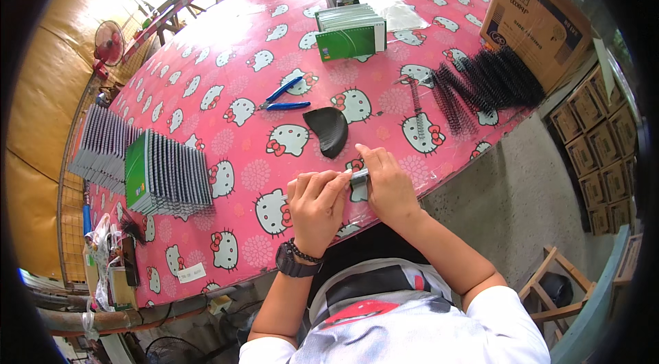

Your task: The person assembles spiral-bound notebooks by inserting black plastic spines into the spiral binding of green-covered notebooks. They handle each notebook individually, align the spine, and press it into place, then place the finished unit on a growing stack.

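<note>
Two-handed: our left hand (318,201) and right hand (388,185), fingers pinching slim grey item (359,176) | likely edge work | next needs steadiness

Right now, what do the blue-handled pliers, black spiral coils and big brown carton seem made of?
Pliers: handles probably smooth plastic or rubber, being evenly blue. Coils: likely plastic, possibly coated wire, from their black, thin, springlike loops. Carton: apparently cardboard, with matte brown, printed sides.
</note>
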A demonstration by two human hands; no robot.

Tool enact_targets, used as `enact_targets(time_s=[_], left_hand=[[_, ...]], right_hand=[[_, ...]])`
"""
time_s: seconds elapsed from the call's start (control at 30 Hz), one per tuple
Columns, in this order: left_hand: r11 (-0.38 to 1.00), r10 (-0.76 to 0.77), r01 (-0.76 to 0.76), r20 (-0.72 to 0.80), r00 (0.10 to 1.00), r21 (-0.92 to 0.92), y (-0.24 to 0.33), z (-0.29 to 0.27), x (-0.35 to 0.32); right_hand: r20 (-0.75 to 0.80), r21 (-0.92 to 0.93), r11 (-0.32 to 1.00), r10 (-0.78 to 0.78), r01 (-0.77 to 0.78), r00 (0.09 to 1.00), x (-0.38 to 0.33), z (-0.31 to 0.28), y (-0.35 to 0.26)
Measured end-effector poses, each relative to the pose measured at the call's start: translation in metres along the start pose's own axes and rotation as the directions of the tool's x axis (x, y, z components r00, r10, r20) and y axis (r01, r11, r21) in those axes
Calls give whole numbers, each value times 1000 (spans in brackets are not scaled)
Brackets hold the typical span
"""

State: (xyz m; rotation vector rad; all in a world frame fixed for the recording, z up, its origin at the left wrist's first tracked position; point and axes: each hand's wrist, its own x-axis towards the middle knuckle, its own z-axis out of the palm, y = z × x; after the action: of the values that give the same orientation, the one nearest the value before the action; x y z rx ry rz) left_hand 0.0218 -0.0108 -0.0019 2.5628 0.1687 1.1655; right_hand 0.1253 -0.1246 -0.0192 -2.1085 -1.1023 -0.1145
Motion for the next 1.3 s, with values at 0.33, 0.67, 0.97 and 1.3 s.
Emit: enact_targets(time_s=[0.33, 0.67, 0.97, 1.3], left_hand=[[999, -34, 34, 31, 999, -11, -6, -2, 2], [999, -30, 32, 59, 998, -44, -5, -4, 3], [998, -56, 60, 144, 988, -28, 9, -9, 12], [997, 81, -78, 289, 954, -19, 6, -8, 14]], right_hand=[[211, 515, 856, -71, -50, 975, 11, -49, 25], [264, 517, 843, -322, 148, 909, 29, -54, 34], [327, 386, 906, -310, 173, 893, 30, -68, 25], [632, 528, 842, -305, -107, 713, 63, -66, 47]])
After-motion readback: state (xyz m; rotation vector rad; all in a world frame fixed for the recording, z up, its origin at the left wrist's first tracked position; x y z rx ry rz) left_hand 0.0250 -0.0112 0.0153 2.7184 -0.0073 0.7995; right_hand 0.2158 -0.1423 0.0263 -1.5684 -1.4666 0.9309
